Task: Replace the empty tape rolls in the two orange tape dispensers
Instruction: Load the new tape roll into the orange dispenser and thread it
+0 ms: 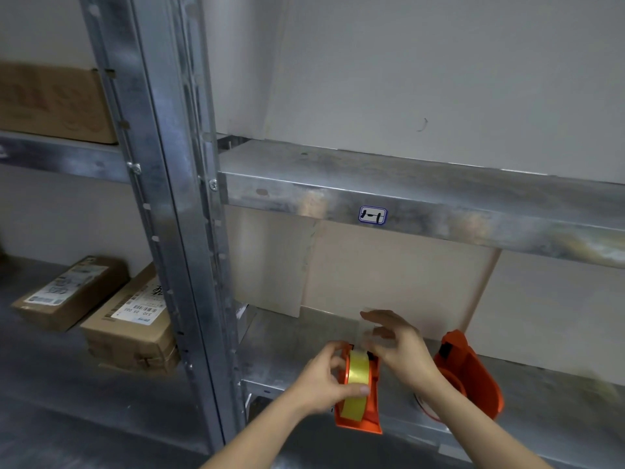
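Head view: left hand clamped on taped dispenser, right hand spread just above

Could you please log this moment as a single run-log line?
left hand: steadying orange plastic tape dispenser holding yellowish tape roll | right hand: drawing clear tape end upward | second orange dispenser: untouched, metal shelf

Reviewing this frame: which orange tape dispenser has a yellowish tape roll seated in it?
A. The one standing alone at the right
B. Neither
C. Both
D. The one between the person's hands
D: the yellowish roll sits in the dispenser between the hands, steadied by the left hand; the right-hand dispenser shows no such roll.
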The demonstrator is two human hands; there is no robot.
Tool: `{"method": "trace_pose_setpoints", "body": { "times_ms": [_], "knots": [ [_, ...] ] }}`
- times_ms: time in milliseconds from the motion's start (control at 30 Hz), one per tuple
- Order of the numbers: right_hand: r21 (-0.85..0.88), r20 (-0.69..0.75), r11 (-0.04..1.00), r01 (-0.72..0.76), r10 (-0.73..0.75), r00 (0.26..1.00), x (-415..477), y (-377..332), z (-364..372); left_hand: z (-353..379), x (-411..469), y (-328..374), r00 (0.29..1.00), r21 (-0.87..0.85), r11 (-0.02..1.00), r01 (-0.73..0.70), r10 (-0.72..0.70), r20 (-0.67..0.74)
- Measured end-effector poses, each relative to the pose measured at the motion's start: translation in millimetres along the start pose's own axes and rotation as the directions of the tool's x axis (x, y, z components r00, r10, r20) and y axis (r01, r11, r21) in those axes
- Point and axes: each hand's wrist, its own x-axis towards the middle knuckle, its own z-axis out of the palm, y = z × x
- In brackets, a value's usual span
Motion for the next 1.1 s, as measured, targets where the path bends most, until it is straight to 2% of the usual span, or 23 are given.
{"method": "trace_pose_setpoints", "body": {
  "times_ms": [433,567,667,933,1100],
  "knots": [
    [0.031,0.006,0.993,-0.112,0.111,0.994,4.4,12.8,0.4,7.8,-14.5,-16.0,0.999,-0.094,0.995,-0.041,0.044,0.024],
    [0.062,-0.013,0.989,-0.137,0.138,0.99,10.6,14.3,0.3,4.1,-23.4,-13.3,0.995,-0.086,0.995,-0.052,0.059,0.079],
    [0.068,-0.013,0.982,-0.178,0.179,0.984,18.0,16.7,-4.5,2.8,-33.9,-14.9,0.988,-0.068,0.995,-0.073,0.082,0.134],
    [0.005,0.092,0.986,-0.169,0.168,0.982,6.6,29.6,1.9,4.0,-44.2,-22.5,0.987,0.048,0.995,-0.089,0.082,0.137],
    [0.031,0.097,0.977,-0.209,0.206,0.974,-0.2,35.5,1.4,7.6,-52.7,-26.3,0.985,0.088,0.988,-0.124,0.111,0.133]
  ]
}}
